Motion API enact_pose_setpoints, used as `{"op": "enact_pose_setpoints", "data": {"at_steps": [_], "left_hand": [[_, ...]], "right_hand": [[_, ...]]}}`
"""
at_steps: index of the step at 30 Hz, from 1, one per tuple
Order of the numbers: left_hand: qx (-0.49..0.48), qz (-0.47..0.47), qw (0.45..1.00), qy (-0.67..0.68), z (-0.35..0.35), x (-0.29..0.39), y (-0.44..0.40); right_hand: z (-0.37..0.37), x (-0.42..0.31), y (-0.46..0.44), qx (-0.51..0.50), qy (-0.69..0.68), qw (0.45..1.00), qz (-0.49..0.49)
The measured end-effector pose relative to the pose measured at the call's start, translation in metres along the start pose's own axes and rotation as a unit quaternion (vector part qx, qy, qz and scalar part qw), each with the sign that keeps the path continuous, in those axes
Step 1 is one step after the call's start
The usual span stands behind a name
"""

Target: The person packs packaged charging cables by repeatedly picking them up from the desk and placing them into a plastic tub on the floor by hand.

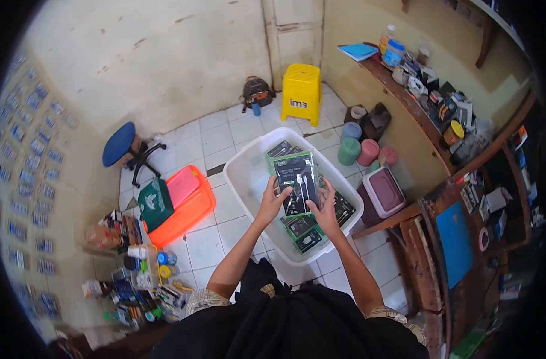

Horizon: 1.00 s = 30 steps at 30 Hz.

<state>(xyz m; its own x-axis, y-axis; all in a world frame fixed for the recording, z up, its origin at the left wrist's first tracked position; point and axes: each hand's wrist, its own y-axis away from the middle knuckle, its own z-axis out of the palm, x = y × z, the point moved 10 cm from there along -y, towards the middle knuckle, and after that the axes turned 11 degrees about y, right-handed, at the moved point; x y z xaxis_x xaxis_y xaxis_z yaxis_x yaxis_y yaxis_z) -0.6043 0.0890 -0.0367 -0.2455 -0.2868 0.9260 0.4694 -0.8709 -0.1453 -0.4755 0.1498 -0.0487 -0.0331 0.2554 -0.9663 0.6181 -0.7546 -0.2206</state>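
Observation:
Between my two hands is a black and green charging cable package (298, 179), with a white cable pictured on its front. My left hand (272, 200) grips its left edge, thumb on the front. On the opposite edge my right hand (325, 209) holds it the same way, thumb near the lower corner. Below it stands a large white plastic tub (240, 179). Several similar black and green packages (309, 239) lie in the tub, partly hidden by my hands and the held package.
A yellow stool (301, 90) stands by the far wall, a blue swivel stool (118, 145) at left. An orange lid (201, 206) lies on the tiles. Cluttered goods (147, 293) fill the lower left. A wooden shelf (405, 102) and desk (425, 251) line the right.

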Motion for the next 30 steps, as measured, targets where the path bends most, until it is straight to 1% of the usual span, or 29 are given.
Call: {"op": "enact_pose_setpoints", "data": {"at_steps": [1,2,4,5,6,8,9,12,13,14,16,19,20,21,22,24,25,26,27,28,29,30], "left_hand": [[-0.011,-0.008,1.0,0.005,-0.01,-0.008,-0.013],[-0.022,-0.029,0.999,0.008,-0.021,-0.021,-0.022],[-0.041,-0.042,0.998,-0.005,-0.041,-0.039,-0.053],[-0.054,-0.045,0.998,-0.002,-0.046,-0.047,-0.064],[-0.065,-0.062,0.996,0.004,-0.052,-0.054,-0.072],[-0.086,-0.127,0.987,-0.05,-0.063,-0.075,-0.088],[-0.105,-0.115,0.987,-0.05,-0.066,-0.082,-0.094],[-0.176,-0.156,0.971,-0.033,-0.069,-0.111,-0.099],[-0.195,-0.192,0.962,-0.013,-0.07,-0.123,-0.097],[-0.209,-0.203,0.957,-0.016,-0.07,-0.131,-0.095],[-0.228,-0.192,0.953,-0.059,-0.077,-0.14,-0.088],[-0.263,-0.254,0.928,-0.072,-0.088,-0.164,-0.071],[-0.268,-0.261,0.925,-0.07,-0.095,-0.175,-0.066],[-0.269,-0.286,0.915,-0.09,-0.107,-0.194,-0.058],[-0.27,-0.312,0.904,-0.113,-0.121,-0.214,-0.05],[-0.27,-0.32,0.898,-0.135,-0.14,-0.244,-0.039],[-0.267,-0.343,0.89,-0.141,-0.152,-0.259,-0.032],[-0.262,-0.36,0.884,-0.144,-0.159,-0.276,-0.03],[-0.26,-0.365,0.882,-0.144,-0.167,-0.296,-0.028],[-0.281,-0.347,0.878,-0.171,-0.179,-0.311,-0.022],[-0.306,-0.324,0.874,-0.197,-0.187,-0.328,-0.021],[-0.306,-0.329,0.871,-0.198,-0.192,-0.346,-0.021]], "right_hand": [[0.003,0.01,-0.007,0.026,0.031,0.999,-0.008],[0.008,0.026,-0.005,0.042,0.033,0.999,0.009],[0.017,0.056,-0.015,0.072,0.053,0.99,0.112],[0.023,0.062,-0.02,0.092,0.097,0.986,0.097],[0.031,0.075,-0.023,0.105,0.101,0.983,0.113],[0.041,0.102,-0.023,0.18,0.054,0.968,0.167],[0.041,0.105,-0.018,0.241,0.063,0.948,0.199],[0.052,0.125,-0.007,0.312,0.079,0.921,0.221],[0.055,0.131,-0.004,0.323,0.103,0.915,0.221],[0.056,0.141,0.001,0.337,0.1,0.908,0.229],[0.066,0.156,0.009,0.356,0.101,0.901,0.226],[0.079,0.182,0.028,0.406,0.069,0.875,0.256],[0.081,0.193,0.033,0.415,0.057,0.869,0.263],[0.089,0.21,0.04,0.379,0.115,0.861,0.318],[0.095,0.222,0.046,0.382,0.112,0.858,0.324],[0.104,0.243,0.056,0.383,0.186,0.845,0.324],[0.115,0.272,0.064,0.386,0.118,0.842,0.358],[0.119,0.291,0.068,0.386,0.116,0.841,0.361],[0.121,0.297,0.068,0.401,0.079,0.829,0.381],[0.134,0.306,0.079,0.414,0.038,0.813,0.409],[0.146,0.331,0.088,0.413,0.033,0.809,0.417],[0.152,0.364,0.101,0.445,0.04,0.793,0.414]]}}
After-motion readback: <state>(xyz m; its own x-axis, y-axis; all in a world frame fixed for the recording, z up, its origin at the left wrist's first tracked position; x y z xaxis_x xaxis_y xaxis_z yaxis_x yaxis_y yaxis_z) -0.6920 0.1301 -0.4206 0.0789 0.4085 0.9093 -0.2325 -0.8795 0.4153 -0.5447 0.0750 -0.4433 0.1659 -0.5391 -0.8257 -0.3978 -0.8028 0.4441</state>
